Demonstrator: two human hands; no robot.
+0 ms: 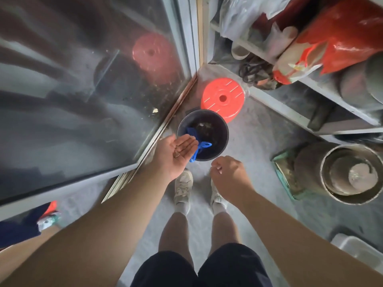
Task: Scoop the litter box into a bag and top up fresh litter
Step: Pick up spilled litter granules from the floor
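A dark round bucket (217, 129) stands on the grey floor in front of my feet, with dark waste in its bottom. A blue scoop (202, 145) leans inside it, handle over the near rim. My left hand (176, 154) hovers palm up at the bucket's near left rim, fingers straight, with a few small grains lying on the palm. Near the bucket's near right rim, my right hand (228, 175) hangs back up with loosely curled fingers, holding nothing I can see. No litter box or bag for waste is in view.
A red round lid (222, 99) lies on the floor behind the bucket. A glass door (83, 90) runs along the left. Shelves (290, 104) on the right hold a red sack (342, 38) and pots. A metal pot (350, 172) and a white tub (356, 247) stand at right.
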